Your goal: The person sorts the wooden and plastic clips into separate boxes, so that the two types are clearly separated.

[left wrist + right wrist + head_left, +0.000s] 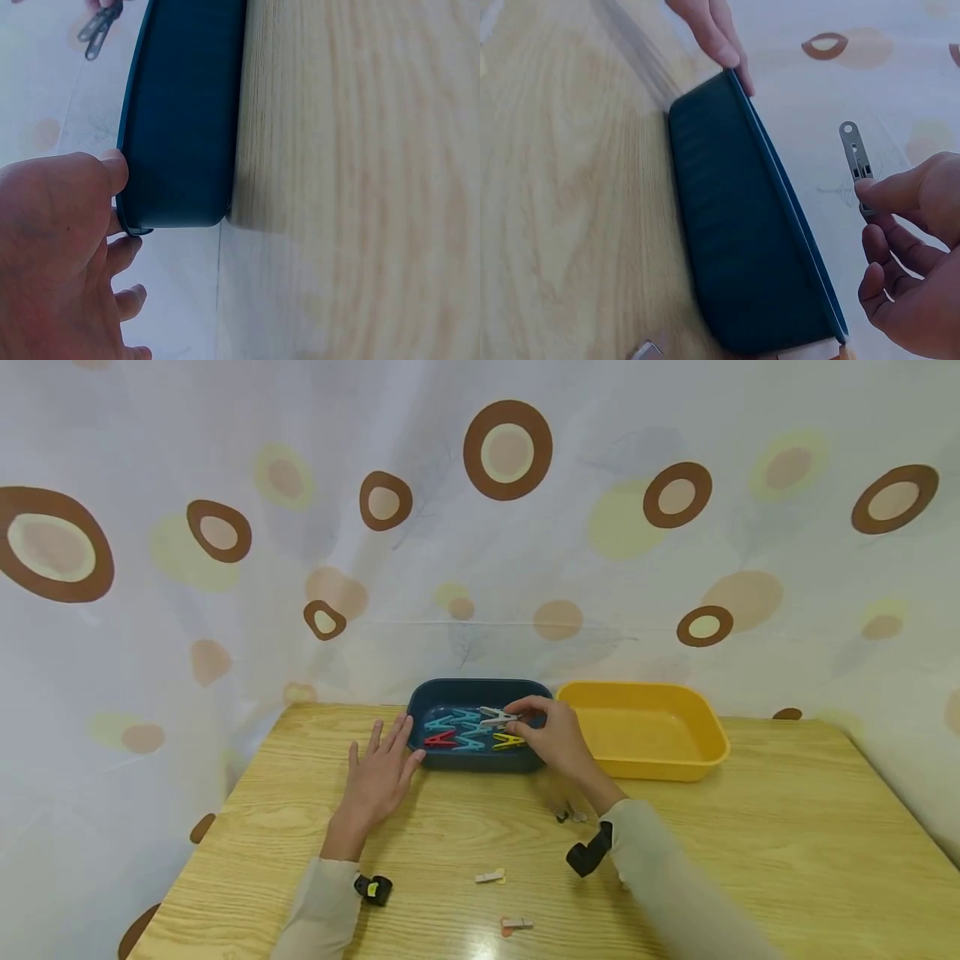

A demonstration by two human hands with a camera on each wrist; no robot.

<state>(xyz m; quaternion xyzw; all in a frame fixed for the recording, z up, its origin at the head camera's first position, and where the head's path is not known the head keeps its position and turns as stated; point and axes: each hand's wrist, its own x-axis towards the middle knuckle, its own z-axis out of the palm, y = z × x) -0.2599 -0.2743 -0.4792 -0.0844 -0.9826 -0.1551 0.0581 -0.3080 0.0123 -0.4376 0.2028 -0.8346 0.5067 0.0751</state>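
Observation:
A dark blue bin (480, 762) stands on the table against the patterned backdrop. Inside it lie several teal clothespins (469, 744), a red clothespin (440, 739) and a yellow clothespin (507, 741). Over its right part, my right hand (558, 739) pinches a grey-white clothespin (853, 154) between thumb and fingertips, above the rim. My left hand (378, 777) touches the bin's left end with spread, mostly straight fingers; in the left wrist view its thumb (114, 171) rests against the rim.
A yellow bin (645, 768) stands right beside the blue one. Two small wooden clothespins with decorations, one yellowish (490, 877) and one orange (517, 924), lie nearer on the table (435, 827). Small blurred items (572, 817) lie below the right forearm.

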